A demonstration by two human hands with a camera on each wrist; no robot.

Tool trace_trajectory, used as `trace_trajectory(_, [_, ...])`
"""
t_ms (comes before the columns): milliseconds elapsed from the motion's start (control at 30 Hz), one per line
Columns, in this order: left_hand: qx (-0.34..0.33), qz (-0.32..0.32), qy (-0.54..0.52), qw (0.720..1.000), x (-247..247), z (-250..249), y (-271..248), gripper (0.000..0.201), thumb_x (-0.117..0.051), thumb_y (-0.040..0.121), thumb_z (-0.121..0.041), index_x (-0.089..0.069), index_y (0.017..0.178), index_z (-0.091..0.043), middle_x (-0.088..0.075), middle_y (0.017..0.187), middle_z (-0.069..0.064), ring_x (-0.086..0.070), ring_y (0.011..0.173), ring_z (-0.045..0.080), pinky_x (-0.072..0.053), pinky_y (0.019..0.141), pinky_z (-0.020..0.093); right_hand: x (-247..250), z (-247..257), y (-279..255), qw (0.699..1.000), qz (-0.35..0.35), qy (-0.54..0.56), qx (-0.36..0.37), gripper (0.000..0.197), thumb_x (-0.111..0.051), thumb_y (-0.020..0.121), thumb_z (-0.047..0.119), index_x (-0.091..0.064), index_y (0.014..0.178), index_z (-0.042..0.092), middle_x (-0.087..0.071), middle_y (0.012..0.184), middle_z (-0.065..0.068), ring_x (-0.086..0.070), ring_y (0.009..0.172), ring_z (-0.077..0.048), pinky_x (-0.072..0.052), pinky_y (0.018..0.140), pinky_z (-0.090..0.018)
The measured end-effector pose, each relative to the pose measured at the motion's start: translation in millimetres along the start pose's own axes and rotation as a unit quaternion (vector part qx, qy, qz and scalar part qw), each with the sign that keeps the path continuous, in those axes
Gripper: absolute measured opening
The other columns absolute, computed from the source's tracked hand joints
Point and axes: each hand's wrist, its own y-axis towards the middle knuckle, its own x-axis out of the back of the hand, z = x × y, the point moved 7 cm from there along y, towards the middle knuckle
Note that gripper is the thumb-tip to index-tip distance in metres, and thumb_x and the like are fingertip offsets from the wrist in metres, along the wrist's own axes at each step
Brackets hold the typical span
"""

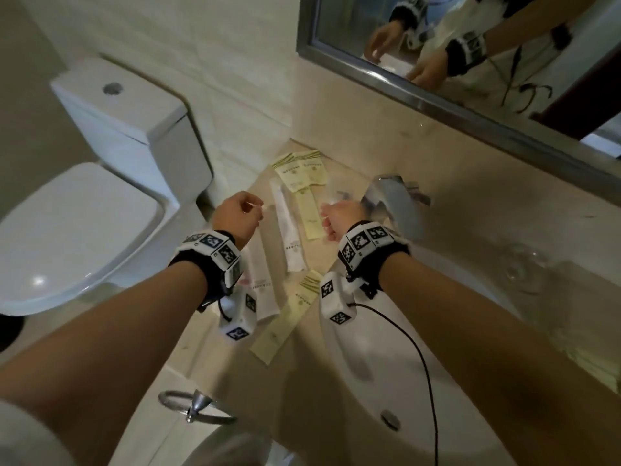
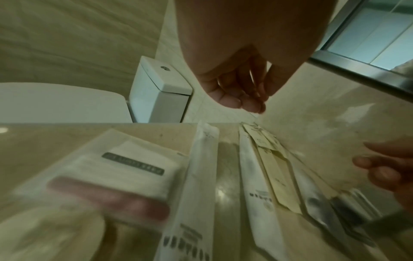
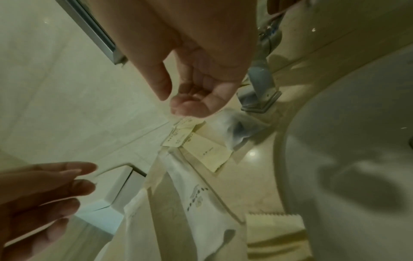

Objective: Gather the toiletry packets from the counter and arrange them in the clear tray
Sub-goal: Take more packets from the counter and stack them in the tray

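Your toiletry packets (image 1: pixel 291 227) lie scattered on the desk (image 1: pixel 447 210) left of the sink (image 1: pixel 386 348) (white sleeves, pale yellow sachets), the far ones overlapping. Your left hand (image 1: pixel 237 216) and right hand (image 1: pixel 341 218) hover above them, each grip loosely curled, pinching nothing.

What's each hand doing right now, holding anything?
Left hand: open, fingers loosely curled, holding nothing.
Right hand: open, loosely curled, empty, above the packets.
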Motion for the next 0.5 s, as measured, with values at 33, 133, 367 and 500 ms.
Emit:
trace_trajectory(33, [0.006,0.0,0.001,1.0,0,2,9,0.013,-0.053,0.083,-0.014,-0.061,0.093,-0.016,-0.067,0.085,0.009,-0.066,0.086,0.031,-0.053,0.088,0.044,-1,5,8,1.0,-0.009,-0.012,0.008,0.031,-0.049,0.091,0.017,-0.047,0.06,0.013,-0.05,0.057,-0.004,-0.045,0.046,-0.016,-0.04,0.047,-0.027])
trace_trajectory(133, [0.033,0.01,-0.001,0.999,-6,5,34,0.027,-0.055,0.084,-0.018,-0.057,0.11,-0.013,-0.062,0.097,0.009,-0.062,0.094,0.031,-0.052,0.089,0.042,-1,23,30,0.997,-0.058,-0.035,0.044,0.03,-0.048,0.091,0.018,-0.046,0.061,0.017,-0.056,0.066,-0.007,-0.053,0.057,-0.021,-0.05,0.06,-0.035])
trace_trajectory(367, [0.055,0.053,0.02,0.997,-35,-2,93,0.042,-0.055,0.085,-0.021,-0.045,0.125,-0.011,-0.059,0.121,0.012,-0.058,0.111,0.03,-0.048,0.096,0.039,7,54,80,0.982,-0.168,-0.045,0.079,0.024,-0.049,0.092,0.025,-0.063,0.088,0.007,-0.062,0.085,-0.011,-0.06,0.081,-0.026,-0.054,0.086,-0.039])
trace_trajectory(500, [0.045,0.08,0.045,0.995,-56,-3,123,0.062,-0.059,0.083,-0.02,-0.033,0.138,-0.012,-0.042,0.139,0.016,-0.048,0.124,0.031,-0.043,0.102,0.039,14,63,104,0.967,-0.205,-0.133,0.077,0.032,-0.041,0.096,0.022,-0.059,0.114,0.003,-0.063,0.114,-0.013,-0.059,0.105,-0.027,-0.038,0.075,-0.026])
